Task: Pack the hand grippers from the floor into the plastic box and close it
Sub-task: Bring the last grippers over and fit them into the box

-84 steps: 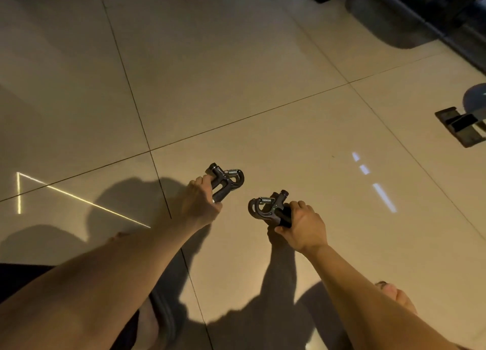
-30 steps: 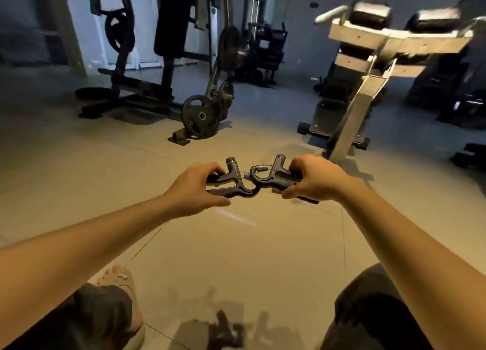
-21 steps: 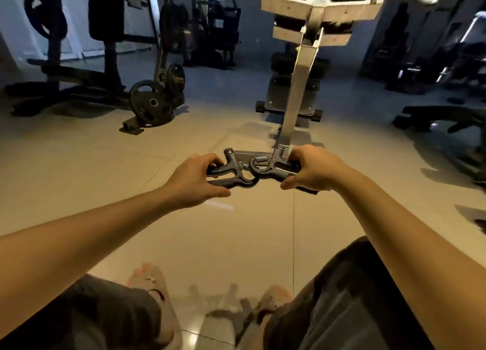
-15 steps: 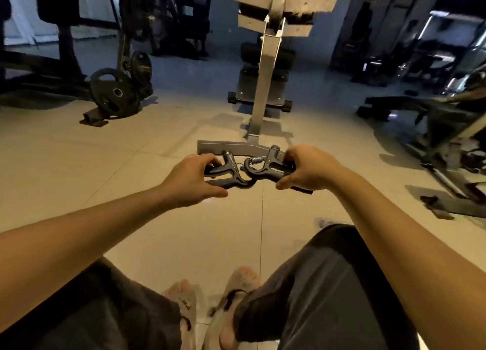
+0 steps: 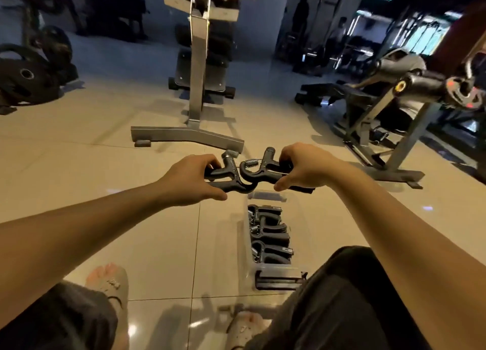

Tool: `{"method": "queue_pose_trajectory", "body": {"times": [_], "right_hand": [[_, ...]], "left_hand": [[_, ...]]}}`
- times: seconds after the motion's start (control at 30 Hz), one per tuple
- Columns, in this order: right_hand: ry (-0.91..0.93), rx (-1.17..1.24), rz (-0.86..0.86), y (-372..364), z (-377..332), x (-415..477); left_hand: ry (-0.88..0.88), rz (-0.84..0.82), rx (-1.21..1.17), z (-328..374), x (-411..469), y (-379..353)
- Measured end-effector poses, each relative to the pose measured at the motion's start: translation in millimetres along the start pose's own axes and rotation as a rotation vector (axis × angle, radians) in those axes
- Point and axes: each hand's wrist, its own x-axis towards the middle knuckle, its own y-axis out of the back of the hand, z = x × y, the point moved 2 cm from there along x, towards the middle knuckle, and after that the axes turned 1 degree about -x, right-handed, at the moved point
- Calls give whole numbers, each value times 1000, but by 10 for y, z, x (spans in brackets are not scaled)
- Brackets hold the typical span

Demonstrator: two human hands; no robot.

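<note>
The left hand's fingers (image 5: 208, 163) are curled over the moulded handles of a black hand gripper (image 5: 228, 177), with the thumb pressed along the underside. The right hand's fingers (image 5: 287, 152) are clenched the same way round the handles of a second hand gripper (image 5: 264, 168), thumb tucked below. The left hand (image 5: 193, 180) and the right hand (image 5: 306, 166) are held side by side in the middle of the frame. The hooked, matte black heads of the two tools meet between them and seem to overlap. A bright metal coil spring (image 5: 251, 162) shows at the head of the right-hand tool.

Just below the hands in the frame, a clear plastic box (image 5: 298, 213) stands on the floor (image 5: 79, 170) at lower centre. It is long, rectangular and open on top. Inside lies a row of packed hand grippers (image 5: 269, 235), black with small glints of metal. A dark clip (image 5: 278, 280) sits at the near end of the box. The knee of the dark shorts (image 5: 342, 297) covers its lower right corner.

The floor is glossy beige tile with thin dark joints. A sandalled foot (image 5: 110, 281) rests at lower left. At upper centre stands a grey steel bench frame (image 5: 196, 86) with a flat crossbar foot. Round black weight plates (image 5: 25, 80) lie at upper left. An angular dark metal machine (image 5: 389, 105) fills the upper right.
</note>
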Motion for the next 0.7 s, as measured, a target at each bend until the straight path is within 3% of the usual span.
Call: {"method": "queue_pose_trajectory", "body": {"times": [0.37,0.7], "right_hand": [[-56,12,-160,-763,1094,-205],[21,-88,-248,-1242,1341,371]], "left_hand": [[17,-138,140,464,82,-904],[156,-136,294,183,323,-1191]]}}
